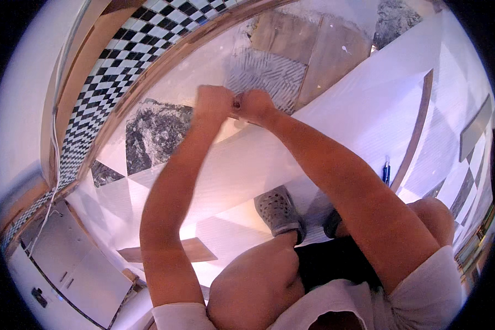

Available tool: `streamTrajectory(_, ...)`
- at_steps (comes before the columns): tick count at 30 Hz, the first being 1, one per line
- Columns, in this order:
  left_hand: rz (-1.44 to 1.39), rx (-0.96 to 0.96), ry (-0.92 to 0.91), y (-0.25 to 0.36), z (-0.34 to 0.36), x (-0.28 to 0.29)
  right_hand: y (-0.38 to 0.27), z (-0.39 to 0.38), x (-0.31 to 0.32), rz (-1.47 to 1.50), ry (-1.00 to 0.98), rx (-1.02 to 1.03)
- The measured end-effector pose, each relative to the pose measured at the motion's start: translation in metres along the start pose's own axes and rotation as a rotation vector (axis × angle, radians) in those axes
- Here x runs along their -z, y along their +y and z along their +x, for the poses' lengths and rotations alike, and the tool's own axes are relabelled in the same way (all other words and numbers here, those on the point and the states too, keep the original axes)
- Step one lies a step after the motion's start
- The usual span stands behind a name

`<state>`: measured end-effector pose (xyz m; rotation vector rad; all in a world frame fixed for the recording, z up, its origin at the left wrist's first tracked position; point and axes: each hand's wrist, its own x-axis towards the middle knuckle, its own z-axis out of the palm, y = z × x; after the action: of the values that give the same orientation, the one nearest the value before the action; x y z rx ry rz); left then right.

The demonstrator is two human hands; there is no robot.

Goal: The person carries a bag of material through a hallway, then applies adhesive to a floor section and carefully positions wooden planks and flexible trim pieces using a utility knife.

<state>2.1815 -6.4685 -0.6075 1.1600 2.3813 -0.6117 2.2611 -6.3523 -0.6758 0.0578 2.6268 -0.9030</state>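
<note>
Both arms stretch forward, with my left hand point(214, 103) and my right hand point(257, 105) meeting knuckle to knuckle above the floor. Each is closed in a fist. Something small and dark shows in the gap between them, but the fingers hide most of it and I cannot make out what it is. Just beyond my right hand lies a grey patch with combed ridges point(275, 77). Brown wood-look tiles point(285, 37) border its far side. A rough black-and-white patch point(155, 135) is left of my left forearm.
A black-and-white checkered tile wall point(113, 69) curves along the left. White sheeting point(363, 110) covers floor at the right, with a brown strip point(418, 129) and a blue pen point(386, 171). A brown plank piece point(192, 250) lies near my grey clog point(278, 209).
</note>
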Motion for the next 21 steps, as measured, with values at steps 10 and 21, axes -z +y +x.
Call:
streamTrajectory(10, -0.256, 0.009, -0.206, -0.071, 0.003, 0.019, 0.002, -0.003, -0.002, 0.003, 0.029, 0.035)
streamTrajectory(21, -0.18, 0.028, -0.132, -0.052, 0.03, 0.016, 0.004, -0.005, -0.011, -0.023, 0.119, 0.077)
